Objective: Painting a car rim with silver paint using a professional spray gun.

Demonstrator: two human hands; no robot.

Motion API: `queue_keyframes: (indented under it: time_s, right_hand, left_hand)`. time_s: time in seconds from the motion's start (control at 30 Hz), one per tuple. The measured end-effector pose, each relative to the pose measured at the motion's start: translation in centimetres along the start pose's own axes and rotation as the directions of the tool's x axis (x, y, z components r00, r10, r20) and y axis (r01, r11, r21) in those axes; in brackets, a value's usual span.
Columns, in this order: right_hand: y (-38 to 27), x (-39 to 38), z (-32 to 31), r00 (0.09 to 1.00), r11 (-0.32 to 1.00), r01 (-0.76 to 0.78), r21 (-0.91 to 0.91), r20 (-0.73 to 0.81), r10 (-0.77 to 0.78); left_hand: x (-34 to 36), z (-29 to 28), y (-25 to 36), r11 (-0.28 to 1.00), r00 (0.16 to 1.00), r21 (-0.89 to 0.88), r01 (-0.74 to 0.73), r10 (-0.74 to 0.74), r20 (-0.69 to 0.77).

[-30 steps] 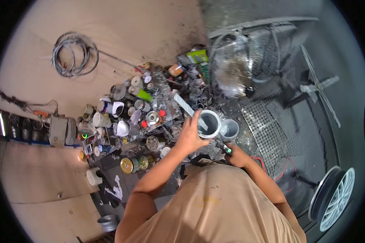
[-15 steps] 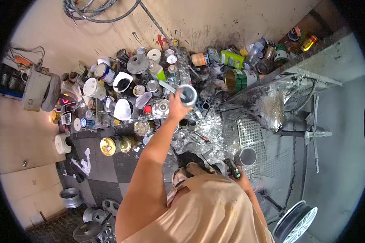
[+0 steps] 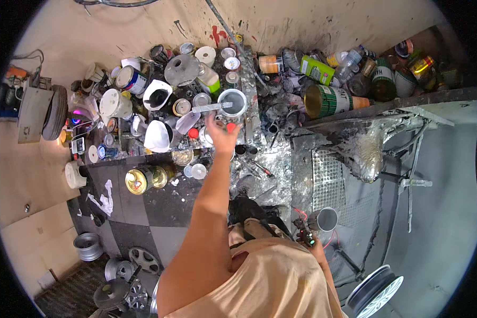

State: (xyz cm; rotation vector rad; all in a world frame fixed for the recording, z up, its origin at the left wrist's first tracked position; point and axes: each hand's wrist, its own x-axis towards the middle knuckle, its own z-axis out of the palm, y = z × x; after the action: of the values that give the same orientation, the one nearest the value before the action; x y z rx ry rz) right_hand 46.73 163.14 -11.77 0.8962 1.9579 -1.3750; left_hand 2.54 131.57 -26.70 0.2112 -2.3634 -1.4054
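Note:
My left hand [image 3: 221,137] reaches over the cluttered bench with its fingers apart, just below a mixing cup [image 3: 242,100] of grey liquid. A pale stirring stick [image 3: 211,107] leans across the cup's rim, one end inside. A red cap [image 3: 231,127] shows between my thumb and fingers, and I see no grip on it. Low at my right side, my right hand [image 3: 317,250] is closed around a dark spray gun [image 3: 304,234], partly hidden by my body. Its open grey cup [image 3: 326,219] points upward.
Cans, tubs and lids crowd the bench, including a white tub [image 3: 115,104] and another red cap [image 3: 193,133]. A large green-labelled can [image 3: 323,100] lies at the back right. Wheel rims stand low left, and another rim [image 3: 376,291] low right.
My left hand has let go of the mixing cup and stick, which now stand on the bench. The view has shifted slightly. My right hand still holds the spray gun.

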Motion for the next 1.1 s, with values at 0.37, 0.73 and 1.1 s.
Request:
queue_keyframes:
  time_s: [0.37, 0.73, 1.1]
  right_hand:
    - [0.9, -0.5, -0.5, 0.991, 0.965, 0.137, -0.222, 0.023, -0.135]
    - [-4.8, 0.6, -0.8, 0.966, 0.944, 0.248, -0.219, 0.131, -0.223]
    - [0.1, -0.3, -4.7, 0.849, 0.817, 0.528, -0.232, 0.138, -0.509]
  left_hand:
    - [-3.1, -4.2, -5.9, 0.965, 0.973, 0.173, 0.197, -0.213, 0.084]
    - [-8.2, -11.2, 12.9, 0.927, 0.883, 0.109, -0.36, 0.3, 0.36]
    - [-22.6, -9.6, 37.2, 0.667, 0.459, -0.083, -0.741, 0.593, 0.662]
